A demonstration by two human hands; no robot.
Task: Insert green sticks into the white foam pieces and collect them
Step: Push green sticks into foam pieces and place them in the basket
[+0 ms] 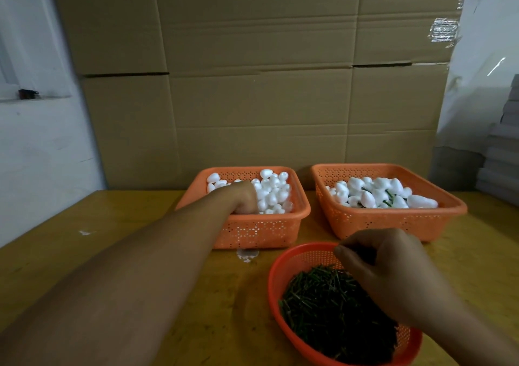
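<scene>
My left hand [243,199] reaches down into the left orange basket [261,221], which is full of plain white foam pieces [273,191]; its fingers are buried among them and hidden. My right hand [393,276] hovers over the round orange basket [273,284] of green sticks [323,312]. Its fingertips are pinched together at the basket's far rim, with what looks like a thin dark stick between them. The right orange basket [393,216] holds foam pieces with green sticks in them [375,193].
All three baskets stand on a yellow wooden table [112,233]. A white scrap [247,254] lies in front of the left basket. Stacked cardboard boxes [258,85] close off the back, and grey stacked sheets [502,155] stand at the far right.
</scene>
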